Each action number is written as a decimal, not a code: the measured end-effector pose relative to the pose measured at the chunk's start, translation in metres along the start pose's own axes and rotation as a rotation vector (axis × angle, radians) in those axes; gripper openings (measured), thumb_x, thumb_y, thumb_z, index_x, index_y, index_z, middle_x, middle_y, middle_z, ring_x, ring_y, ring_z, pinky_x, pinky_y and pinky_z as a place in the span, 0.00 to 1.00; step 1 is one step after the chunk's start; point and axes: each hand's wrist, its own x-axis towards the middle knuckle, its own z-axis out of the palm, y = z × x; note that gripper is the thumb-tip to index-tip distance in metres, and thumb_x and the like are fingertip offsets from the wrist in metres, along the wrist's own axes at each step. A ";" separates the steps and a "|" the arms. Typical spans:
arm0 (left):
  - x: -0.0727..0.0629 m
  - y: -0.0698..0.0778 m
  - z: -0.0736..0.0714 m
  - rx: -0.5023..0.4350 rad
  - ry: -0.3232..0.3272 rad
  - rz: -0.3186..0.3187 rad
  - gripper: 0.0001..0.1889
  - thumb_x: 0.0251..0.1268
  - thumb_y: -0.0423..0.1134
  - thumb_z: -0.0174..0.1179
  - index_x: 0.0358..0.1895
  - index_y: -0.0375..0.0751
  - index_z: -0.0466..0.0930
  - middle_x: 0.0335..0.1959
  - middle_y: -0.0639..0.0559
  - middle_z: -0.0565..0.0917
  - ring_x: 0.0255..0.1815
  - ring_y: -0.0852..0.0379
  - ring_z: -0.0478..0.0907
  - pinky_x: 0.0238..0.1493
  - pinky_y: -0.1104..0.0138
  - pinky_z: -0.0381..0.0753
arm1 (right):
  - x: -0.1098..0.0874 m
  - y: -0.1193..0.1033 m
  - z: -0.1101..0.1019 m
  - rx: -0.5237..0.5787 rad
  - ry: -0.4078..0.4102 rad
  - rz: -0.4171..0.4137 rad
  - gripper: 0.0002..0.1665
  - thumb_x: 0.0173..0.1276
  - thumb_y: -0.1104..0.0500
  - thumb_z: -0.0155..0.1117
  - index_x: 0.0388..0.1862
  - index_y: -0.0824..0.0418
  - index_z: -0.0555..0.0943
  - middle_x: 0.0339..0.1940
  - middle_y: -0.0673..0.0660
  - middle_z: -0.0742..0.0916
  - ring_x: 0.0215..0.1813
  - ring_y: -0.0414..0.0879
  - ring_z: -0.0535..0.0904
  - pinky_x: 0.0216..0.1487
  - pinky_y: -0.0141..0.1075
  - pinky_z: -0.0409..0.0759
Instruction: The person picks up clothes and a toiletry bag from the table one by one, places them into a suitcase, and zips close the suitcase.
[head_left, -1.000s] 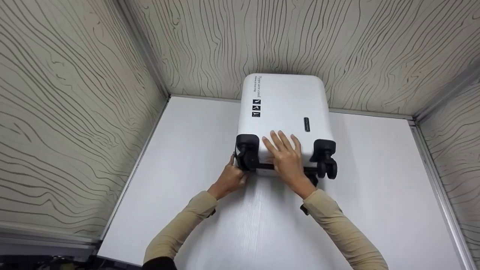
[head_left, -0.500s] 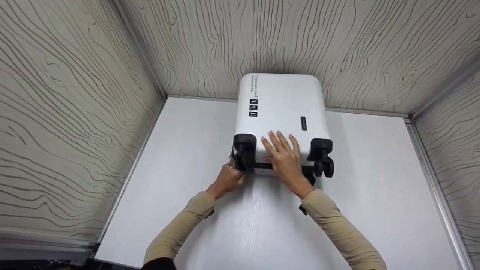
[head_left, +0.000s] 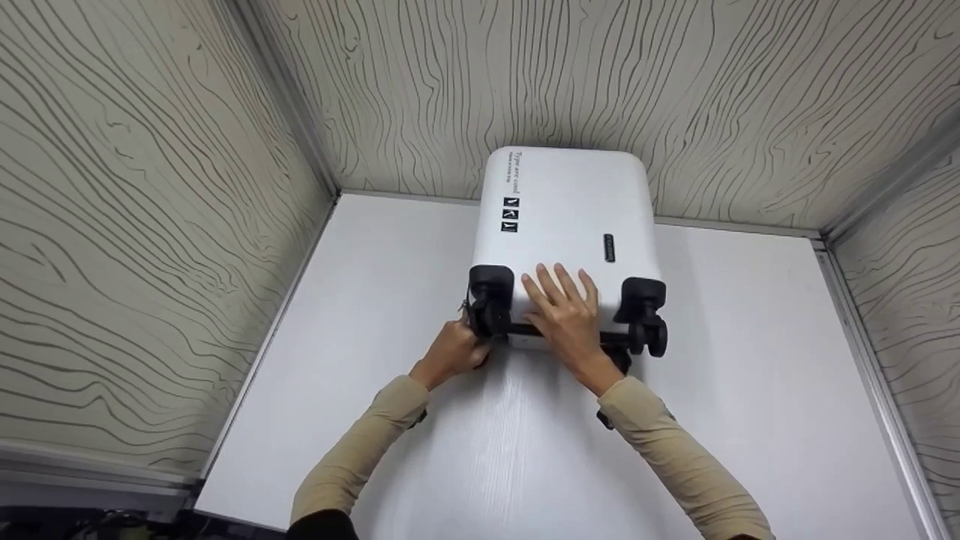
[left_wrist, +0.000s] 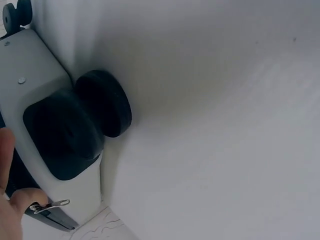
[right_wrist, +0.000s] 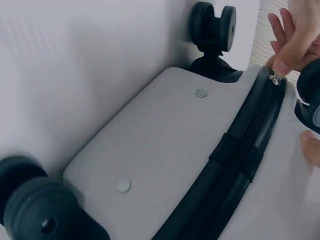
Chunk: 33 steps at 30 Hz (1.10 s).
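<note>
A white hard-shell suitcase lies flat, its wheeled end toward me. My left hand is at the near left corner, partly hidden behind a black wheel. In the right wrist view, its thumb and a finger pinch the metal zipper pull on the black zipper; its other fingers stand out. The left wrist view shows the thumb against the zipper slider, with the pull tab sticking out. My right hand rests spread on the upper shell between the wheels, with straight fingers.
The case lies on a white table, against the wood-patterned back panel. A patterned panel rises on the left and another on the right. More black wheels jut from the near end.
My left hand has shifted slightly left at the case corner, and its raised index finger has drawn in. The right hand stays on the shell; the suitcase has hardly moved.
</note>
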 end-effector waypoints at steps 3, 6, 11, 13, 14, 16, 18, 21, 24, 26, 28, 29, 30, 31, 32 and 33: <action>-0.001 -0.002 0.001 -0.034 0.016 -0.023 0.10 0.49 0.27 0.69 0.20 0.38 0.75 0.20 0.47 0.77 0.19 0.58 0.68 0.21 0.60 0.77 | 0.001 -0.003 0.002 -0.012 0.023 -0.006 0.43 0.42 0.51 0.85 0.61 0.54 0.82 0.60 0.59 0.83 0.62 0.61 0.77 0.61 0.64 0.67; -0.005 -0.003 0.002 -0.041 0.017 -0.035 0.11 0.51 0.29 0.69 0.20 0.38 0.75 0.20 0.47 0.77 0.19 0.58 0.69 0.22 0.60 0.77 | -0.001 -0.007 0.002 -0.014 0.019 -0.003 0.42 0.43 0.50 0.84 0.61 0.55 0.82 0.60 0.59 0.83 0.62 0.62 0.77 0.61 0.64 0.67; -0.008 -0.001 0.002 -0.027 0.023 -0.030 0.11 0.50 0.31 0.71 0.19 0.38 0.78 0.19 0.46 0.79 0.19 0.58 0.68 0.23 0.59 0.79 | -0.005 -0.009 -0.003 -0.011 -0.037 0.006 0.42 0.46 0.51 0.83 0.63 0.55 0.80 0.63 0.60 0.81 0.65 0.62 0.74 0.64 0.64 0.64; -0.008 -0.001 0.001 -0.004 0.032 -0.019 0.14 0.50 0.31 0.71 0.14 0.39 0.75 0.15 0.48 0.78 0.17 0.60 0.65 0.24 0.59 0.80 | -0.006 -0.008 -0.006 -0.014 -0.064 -0.003 0.43 0.47 0.52 0.84 0.65 0.55 0.79 0.65 0.60 0.80 0.66 0.62 0.73 0.65 0.64 0.63; -0.008 -0.001 0.000 0.008 0.036 -0.015 0.16 0.49 0.31 0.71 0.12 0.40 0.72 0.13 0.49 0.77 0.16 0.61 0.63 0.23 0.59 0.80 | -0.006 -0.008 -0.007 -0.015 -0.074 -0.008 0.44 0.47 0.53 0.84 0.65 0.55 0.79 0.65 0.60 0.79 0.66 0.62 0.73 0.65 0.64 0.63; -0.007 0.000 -0.002 0.031 0.050 -0.001 0.20 0.49 0.32 0.70 0.10 0.42 0.68 0.08 0.52 0.73 0.14 0.63 0.60 0.23 0.60 0.80 | -0.005 -0.006 -0.009 -0.007 -0.086 -0.017 0.44 0.47 0.54 0.84 0.65 0.55 0.79 0.65 0.60 0.79 0.66 0.62 0.73 0.65 0.63 0.63; -0.005 0.001 -0.003 0.050 0.065 0.012 0.21 0.49 0.32 0.70 0.10 0.43 0.66 0.07 0.54 0.71 0.13 0.64 0.58 0.23 0.61 0.80 | -0.004 -0.005 -0.012 0.012 -0.096 -0.023 0.43 0.48 0.55 0.83 0.65 0.56 0.79 0.65 0.61 0.79 0.67 0.61 0.72 0.65 0.63 0.63; -0.005 0.001 -0.004 0.083 0.077 0.023 0.20 0.50 0.33 0.71 0.13 0.45 0.67 0.09 0.55 0.72 0.15 0.64 0.60 0.18 0.61 0.76 | -0.001 -0.002 -0.015 0.045 -0.115 -0.022 0.41 0.50 0.56 0.82 0.65 0.56 0.79 0.65 0.61 0.79 0.67 0.61 0.72 0.65 0.63 0.63; -0.005 0.000 -0.004 0.126 0.084 0.029 0.21 0.51 0.36 0.72 0.14 0.47 0.66 0.10 0.55 0.71 0.15 0.63 0.60 0.13 0.62 0.71 | 0.001 0.000 -0.018 0.076 -0.139 -0.018 0.39 0.52 0.58 0.81 0.65 0.56 0.79 0.66 0.61 0.79 0.67 0.61 0.71 0.66 0.62 0.62; -0.006 -0.001 -0.004 0.142 0.080 0.028 0.23 0.52 0.38 0.72 0.13 0.47 0.64 0.09 0.56 0.70 0.14 0.64 0.59 0.11 0.62 0.68 | 0.002 0.002 -0.020 0.096 -0.146 -0.011 0.37 0.53 0.59 0.80 0.64 0.57 0.79 0.65 0.62 0.79 0.67 0.62 0.72 0.66 0.61 0.63; -0.007 -0.003 -0.005 0.148 0.073 0.025 0.25 0.54 0.39 0.72 0.12 0.48 0.62 0.08 0.57 0.68 0.13 0.64 0.57 0.10 0.63 0.66 | 0.003 0.005 -0.024 0.119 -0.148 0.001 0.34 0.54 0.60 0.79 0.62 0.58 0.81 0.64 0.62 0.80 0.65 0.62 0.73 0.66 0.60 0.64; -0.007 -0.004 -0.006 0.150 0.064 0.021 0.25 0.55 0.40 0.71 0.12 0.48 0.62 0.07 0.57 0.67 0.13 0.64 0.56 0.10 0.63 0.66 | 0.003 0.006 -0.026 0.129 -0.146 0.009 0.32 0.55 0.60 0.79 0.60 0.58 0.81 0.63 0.62 0.81 0.64 0.62 0.73 0.65 0.59 0.65; -0.008 -0.005 -0.007 0.152 0.051 0.016 0.25 0.57 0.41 0.70 0.12 0.48 0.62 0.07 0.58 0.67 0.13 0.64 0.56 0.10 0.63 0.66 | 0.003 0.007 -0.028 0.139 -0.141 0.017 0.30 0.55 0.61 0.78 0.59 0.59 0.82 0.62 0.62 0.81 0.63 0.62 0.74 0.64 0.59 0.66; -0.008 -0.005 -0.008 0.153 0.036 0.009 0.25 0.59 0.41 0.69 0.12 0.48 0.62 0.08 0.58 0.67 0.13 0.64 0.56 0.10 0.63 0.66 | 0.004 0.009 -0.030 0.146 -0.141 0.026 0.28 0.56 0.61 0.78 0.57 0.59 0.83 0.61 0.61 0.82 0.62 0.62 0.75 0.63 0.58 0.67; -0.008 -0.006 -0.009 0.156 0.023 0.004 0.25 0.61 0.42 0.68 0.12 0.48 0.62 0.08 0.58 0.67 0.13 0.64 0.56 0.11 0.63 0.67 | 0.004 0.011 -0.033 0.150 -0.139 0.035 0.26 0.56 0.61 0.78 0.55 0.60 0.84 0.60 0.61 0.83 0.61 0.61 0.75 0.62 0.57 0.68; -0.008 -0.007 -0.010 0.156 0.009 -0.001 0.25 0.62 0.42 0.67 0.12 0.47 0.62 0.08 0.58 0.67 0.13 0.64 0.56 0.11 0.63 0.67 | 0.005 0.012 -0.035 0.152 -0.138 0.043 0.25 0.56 0.61 0.77 0.54 0.60 0.84 0.59 0.61 0.83 0.61 0.61 0.76 0.61 0.56 0.69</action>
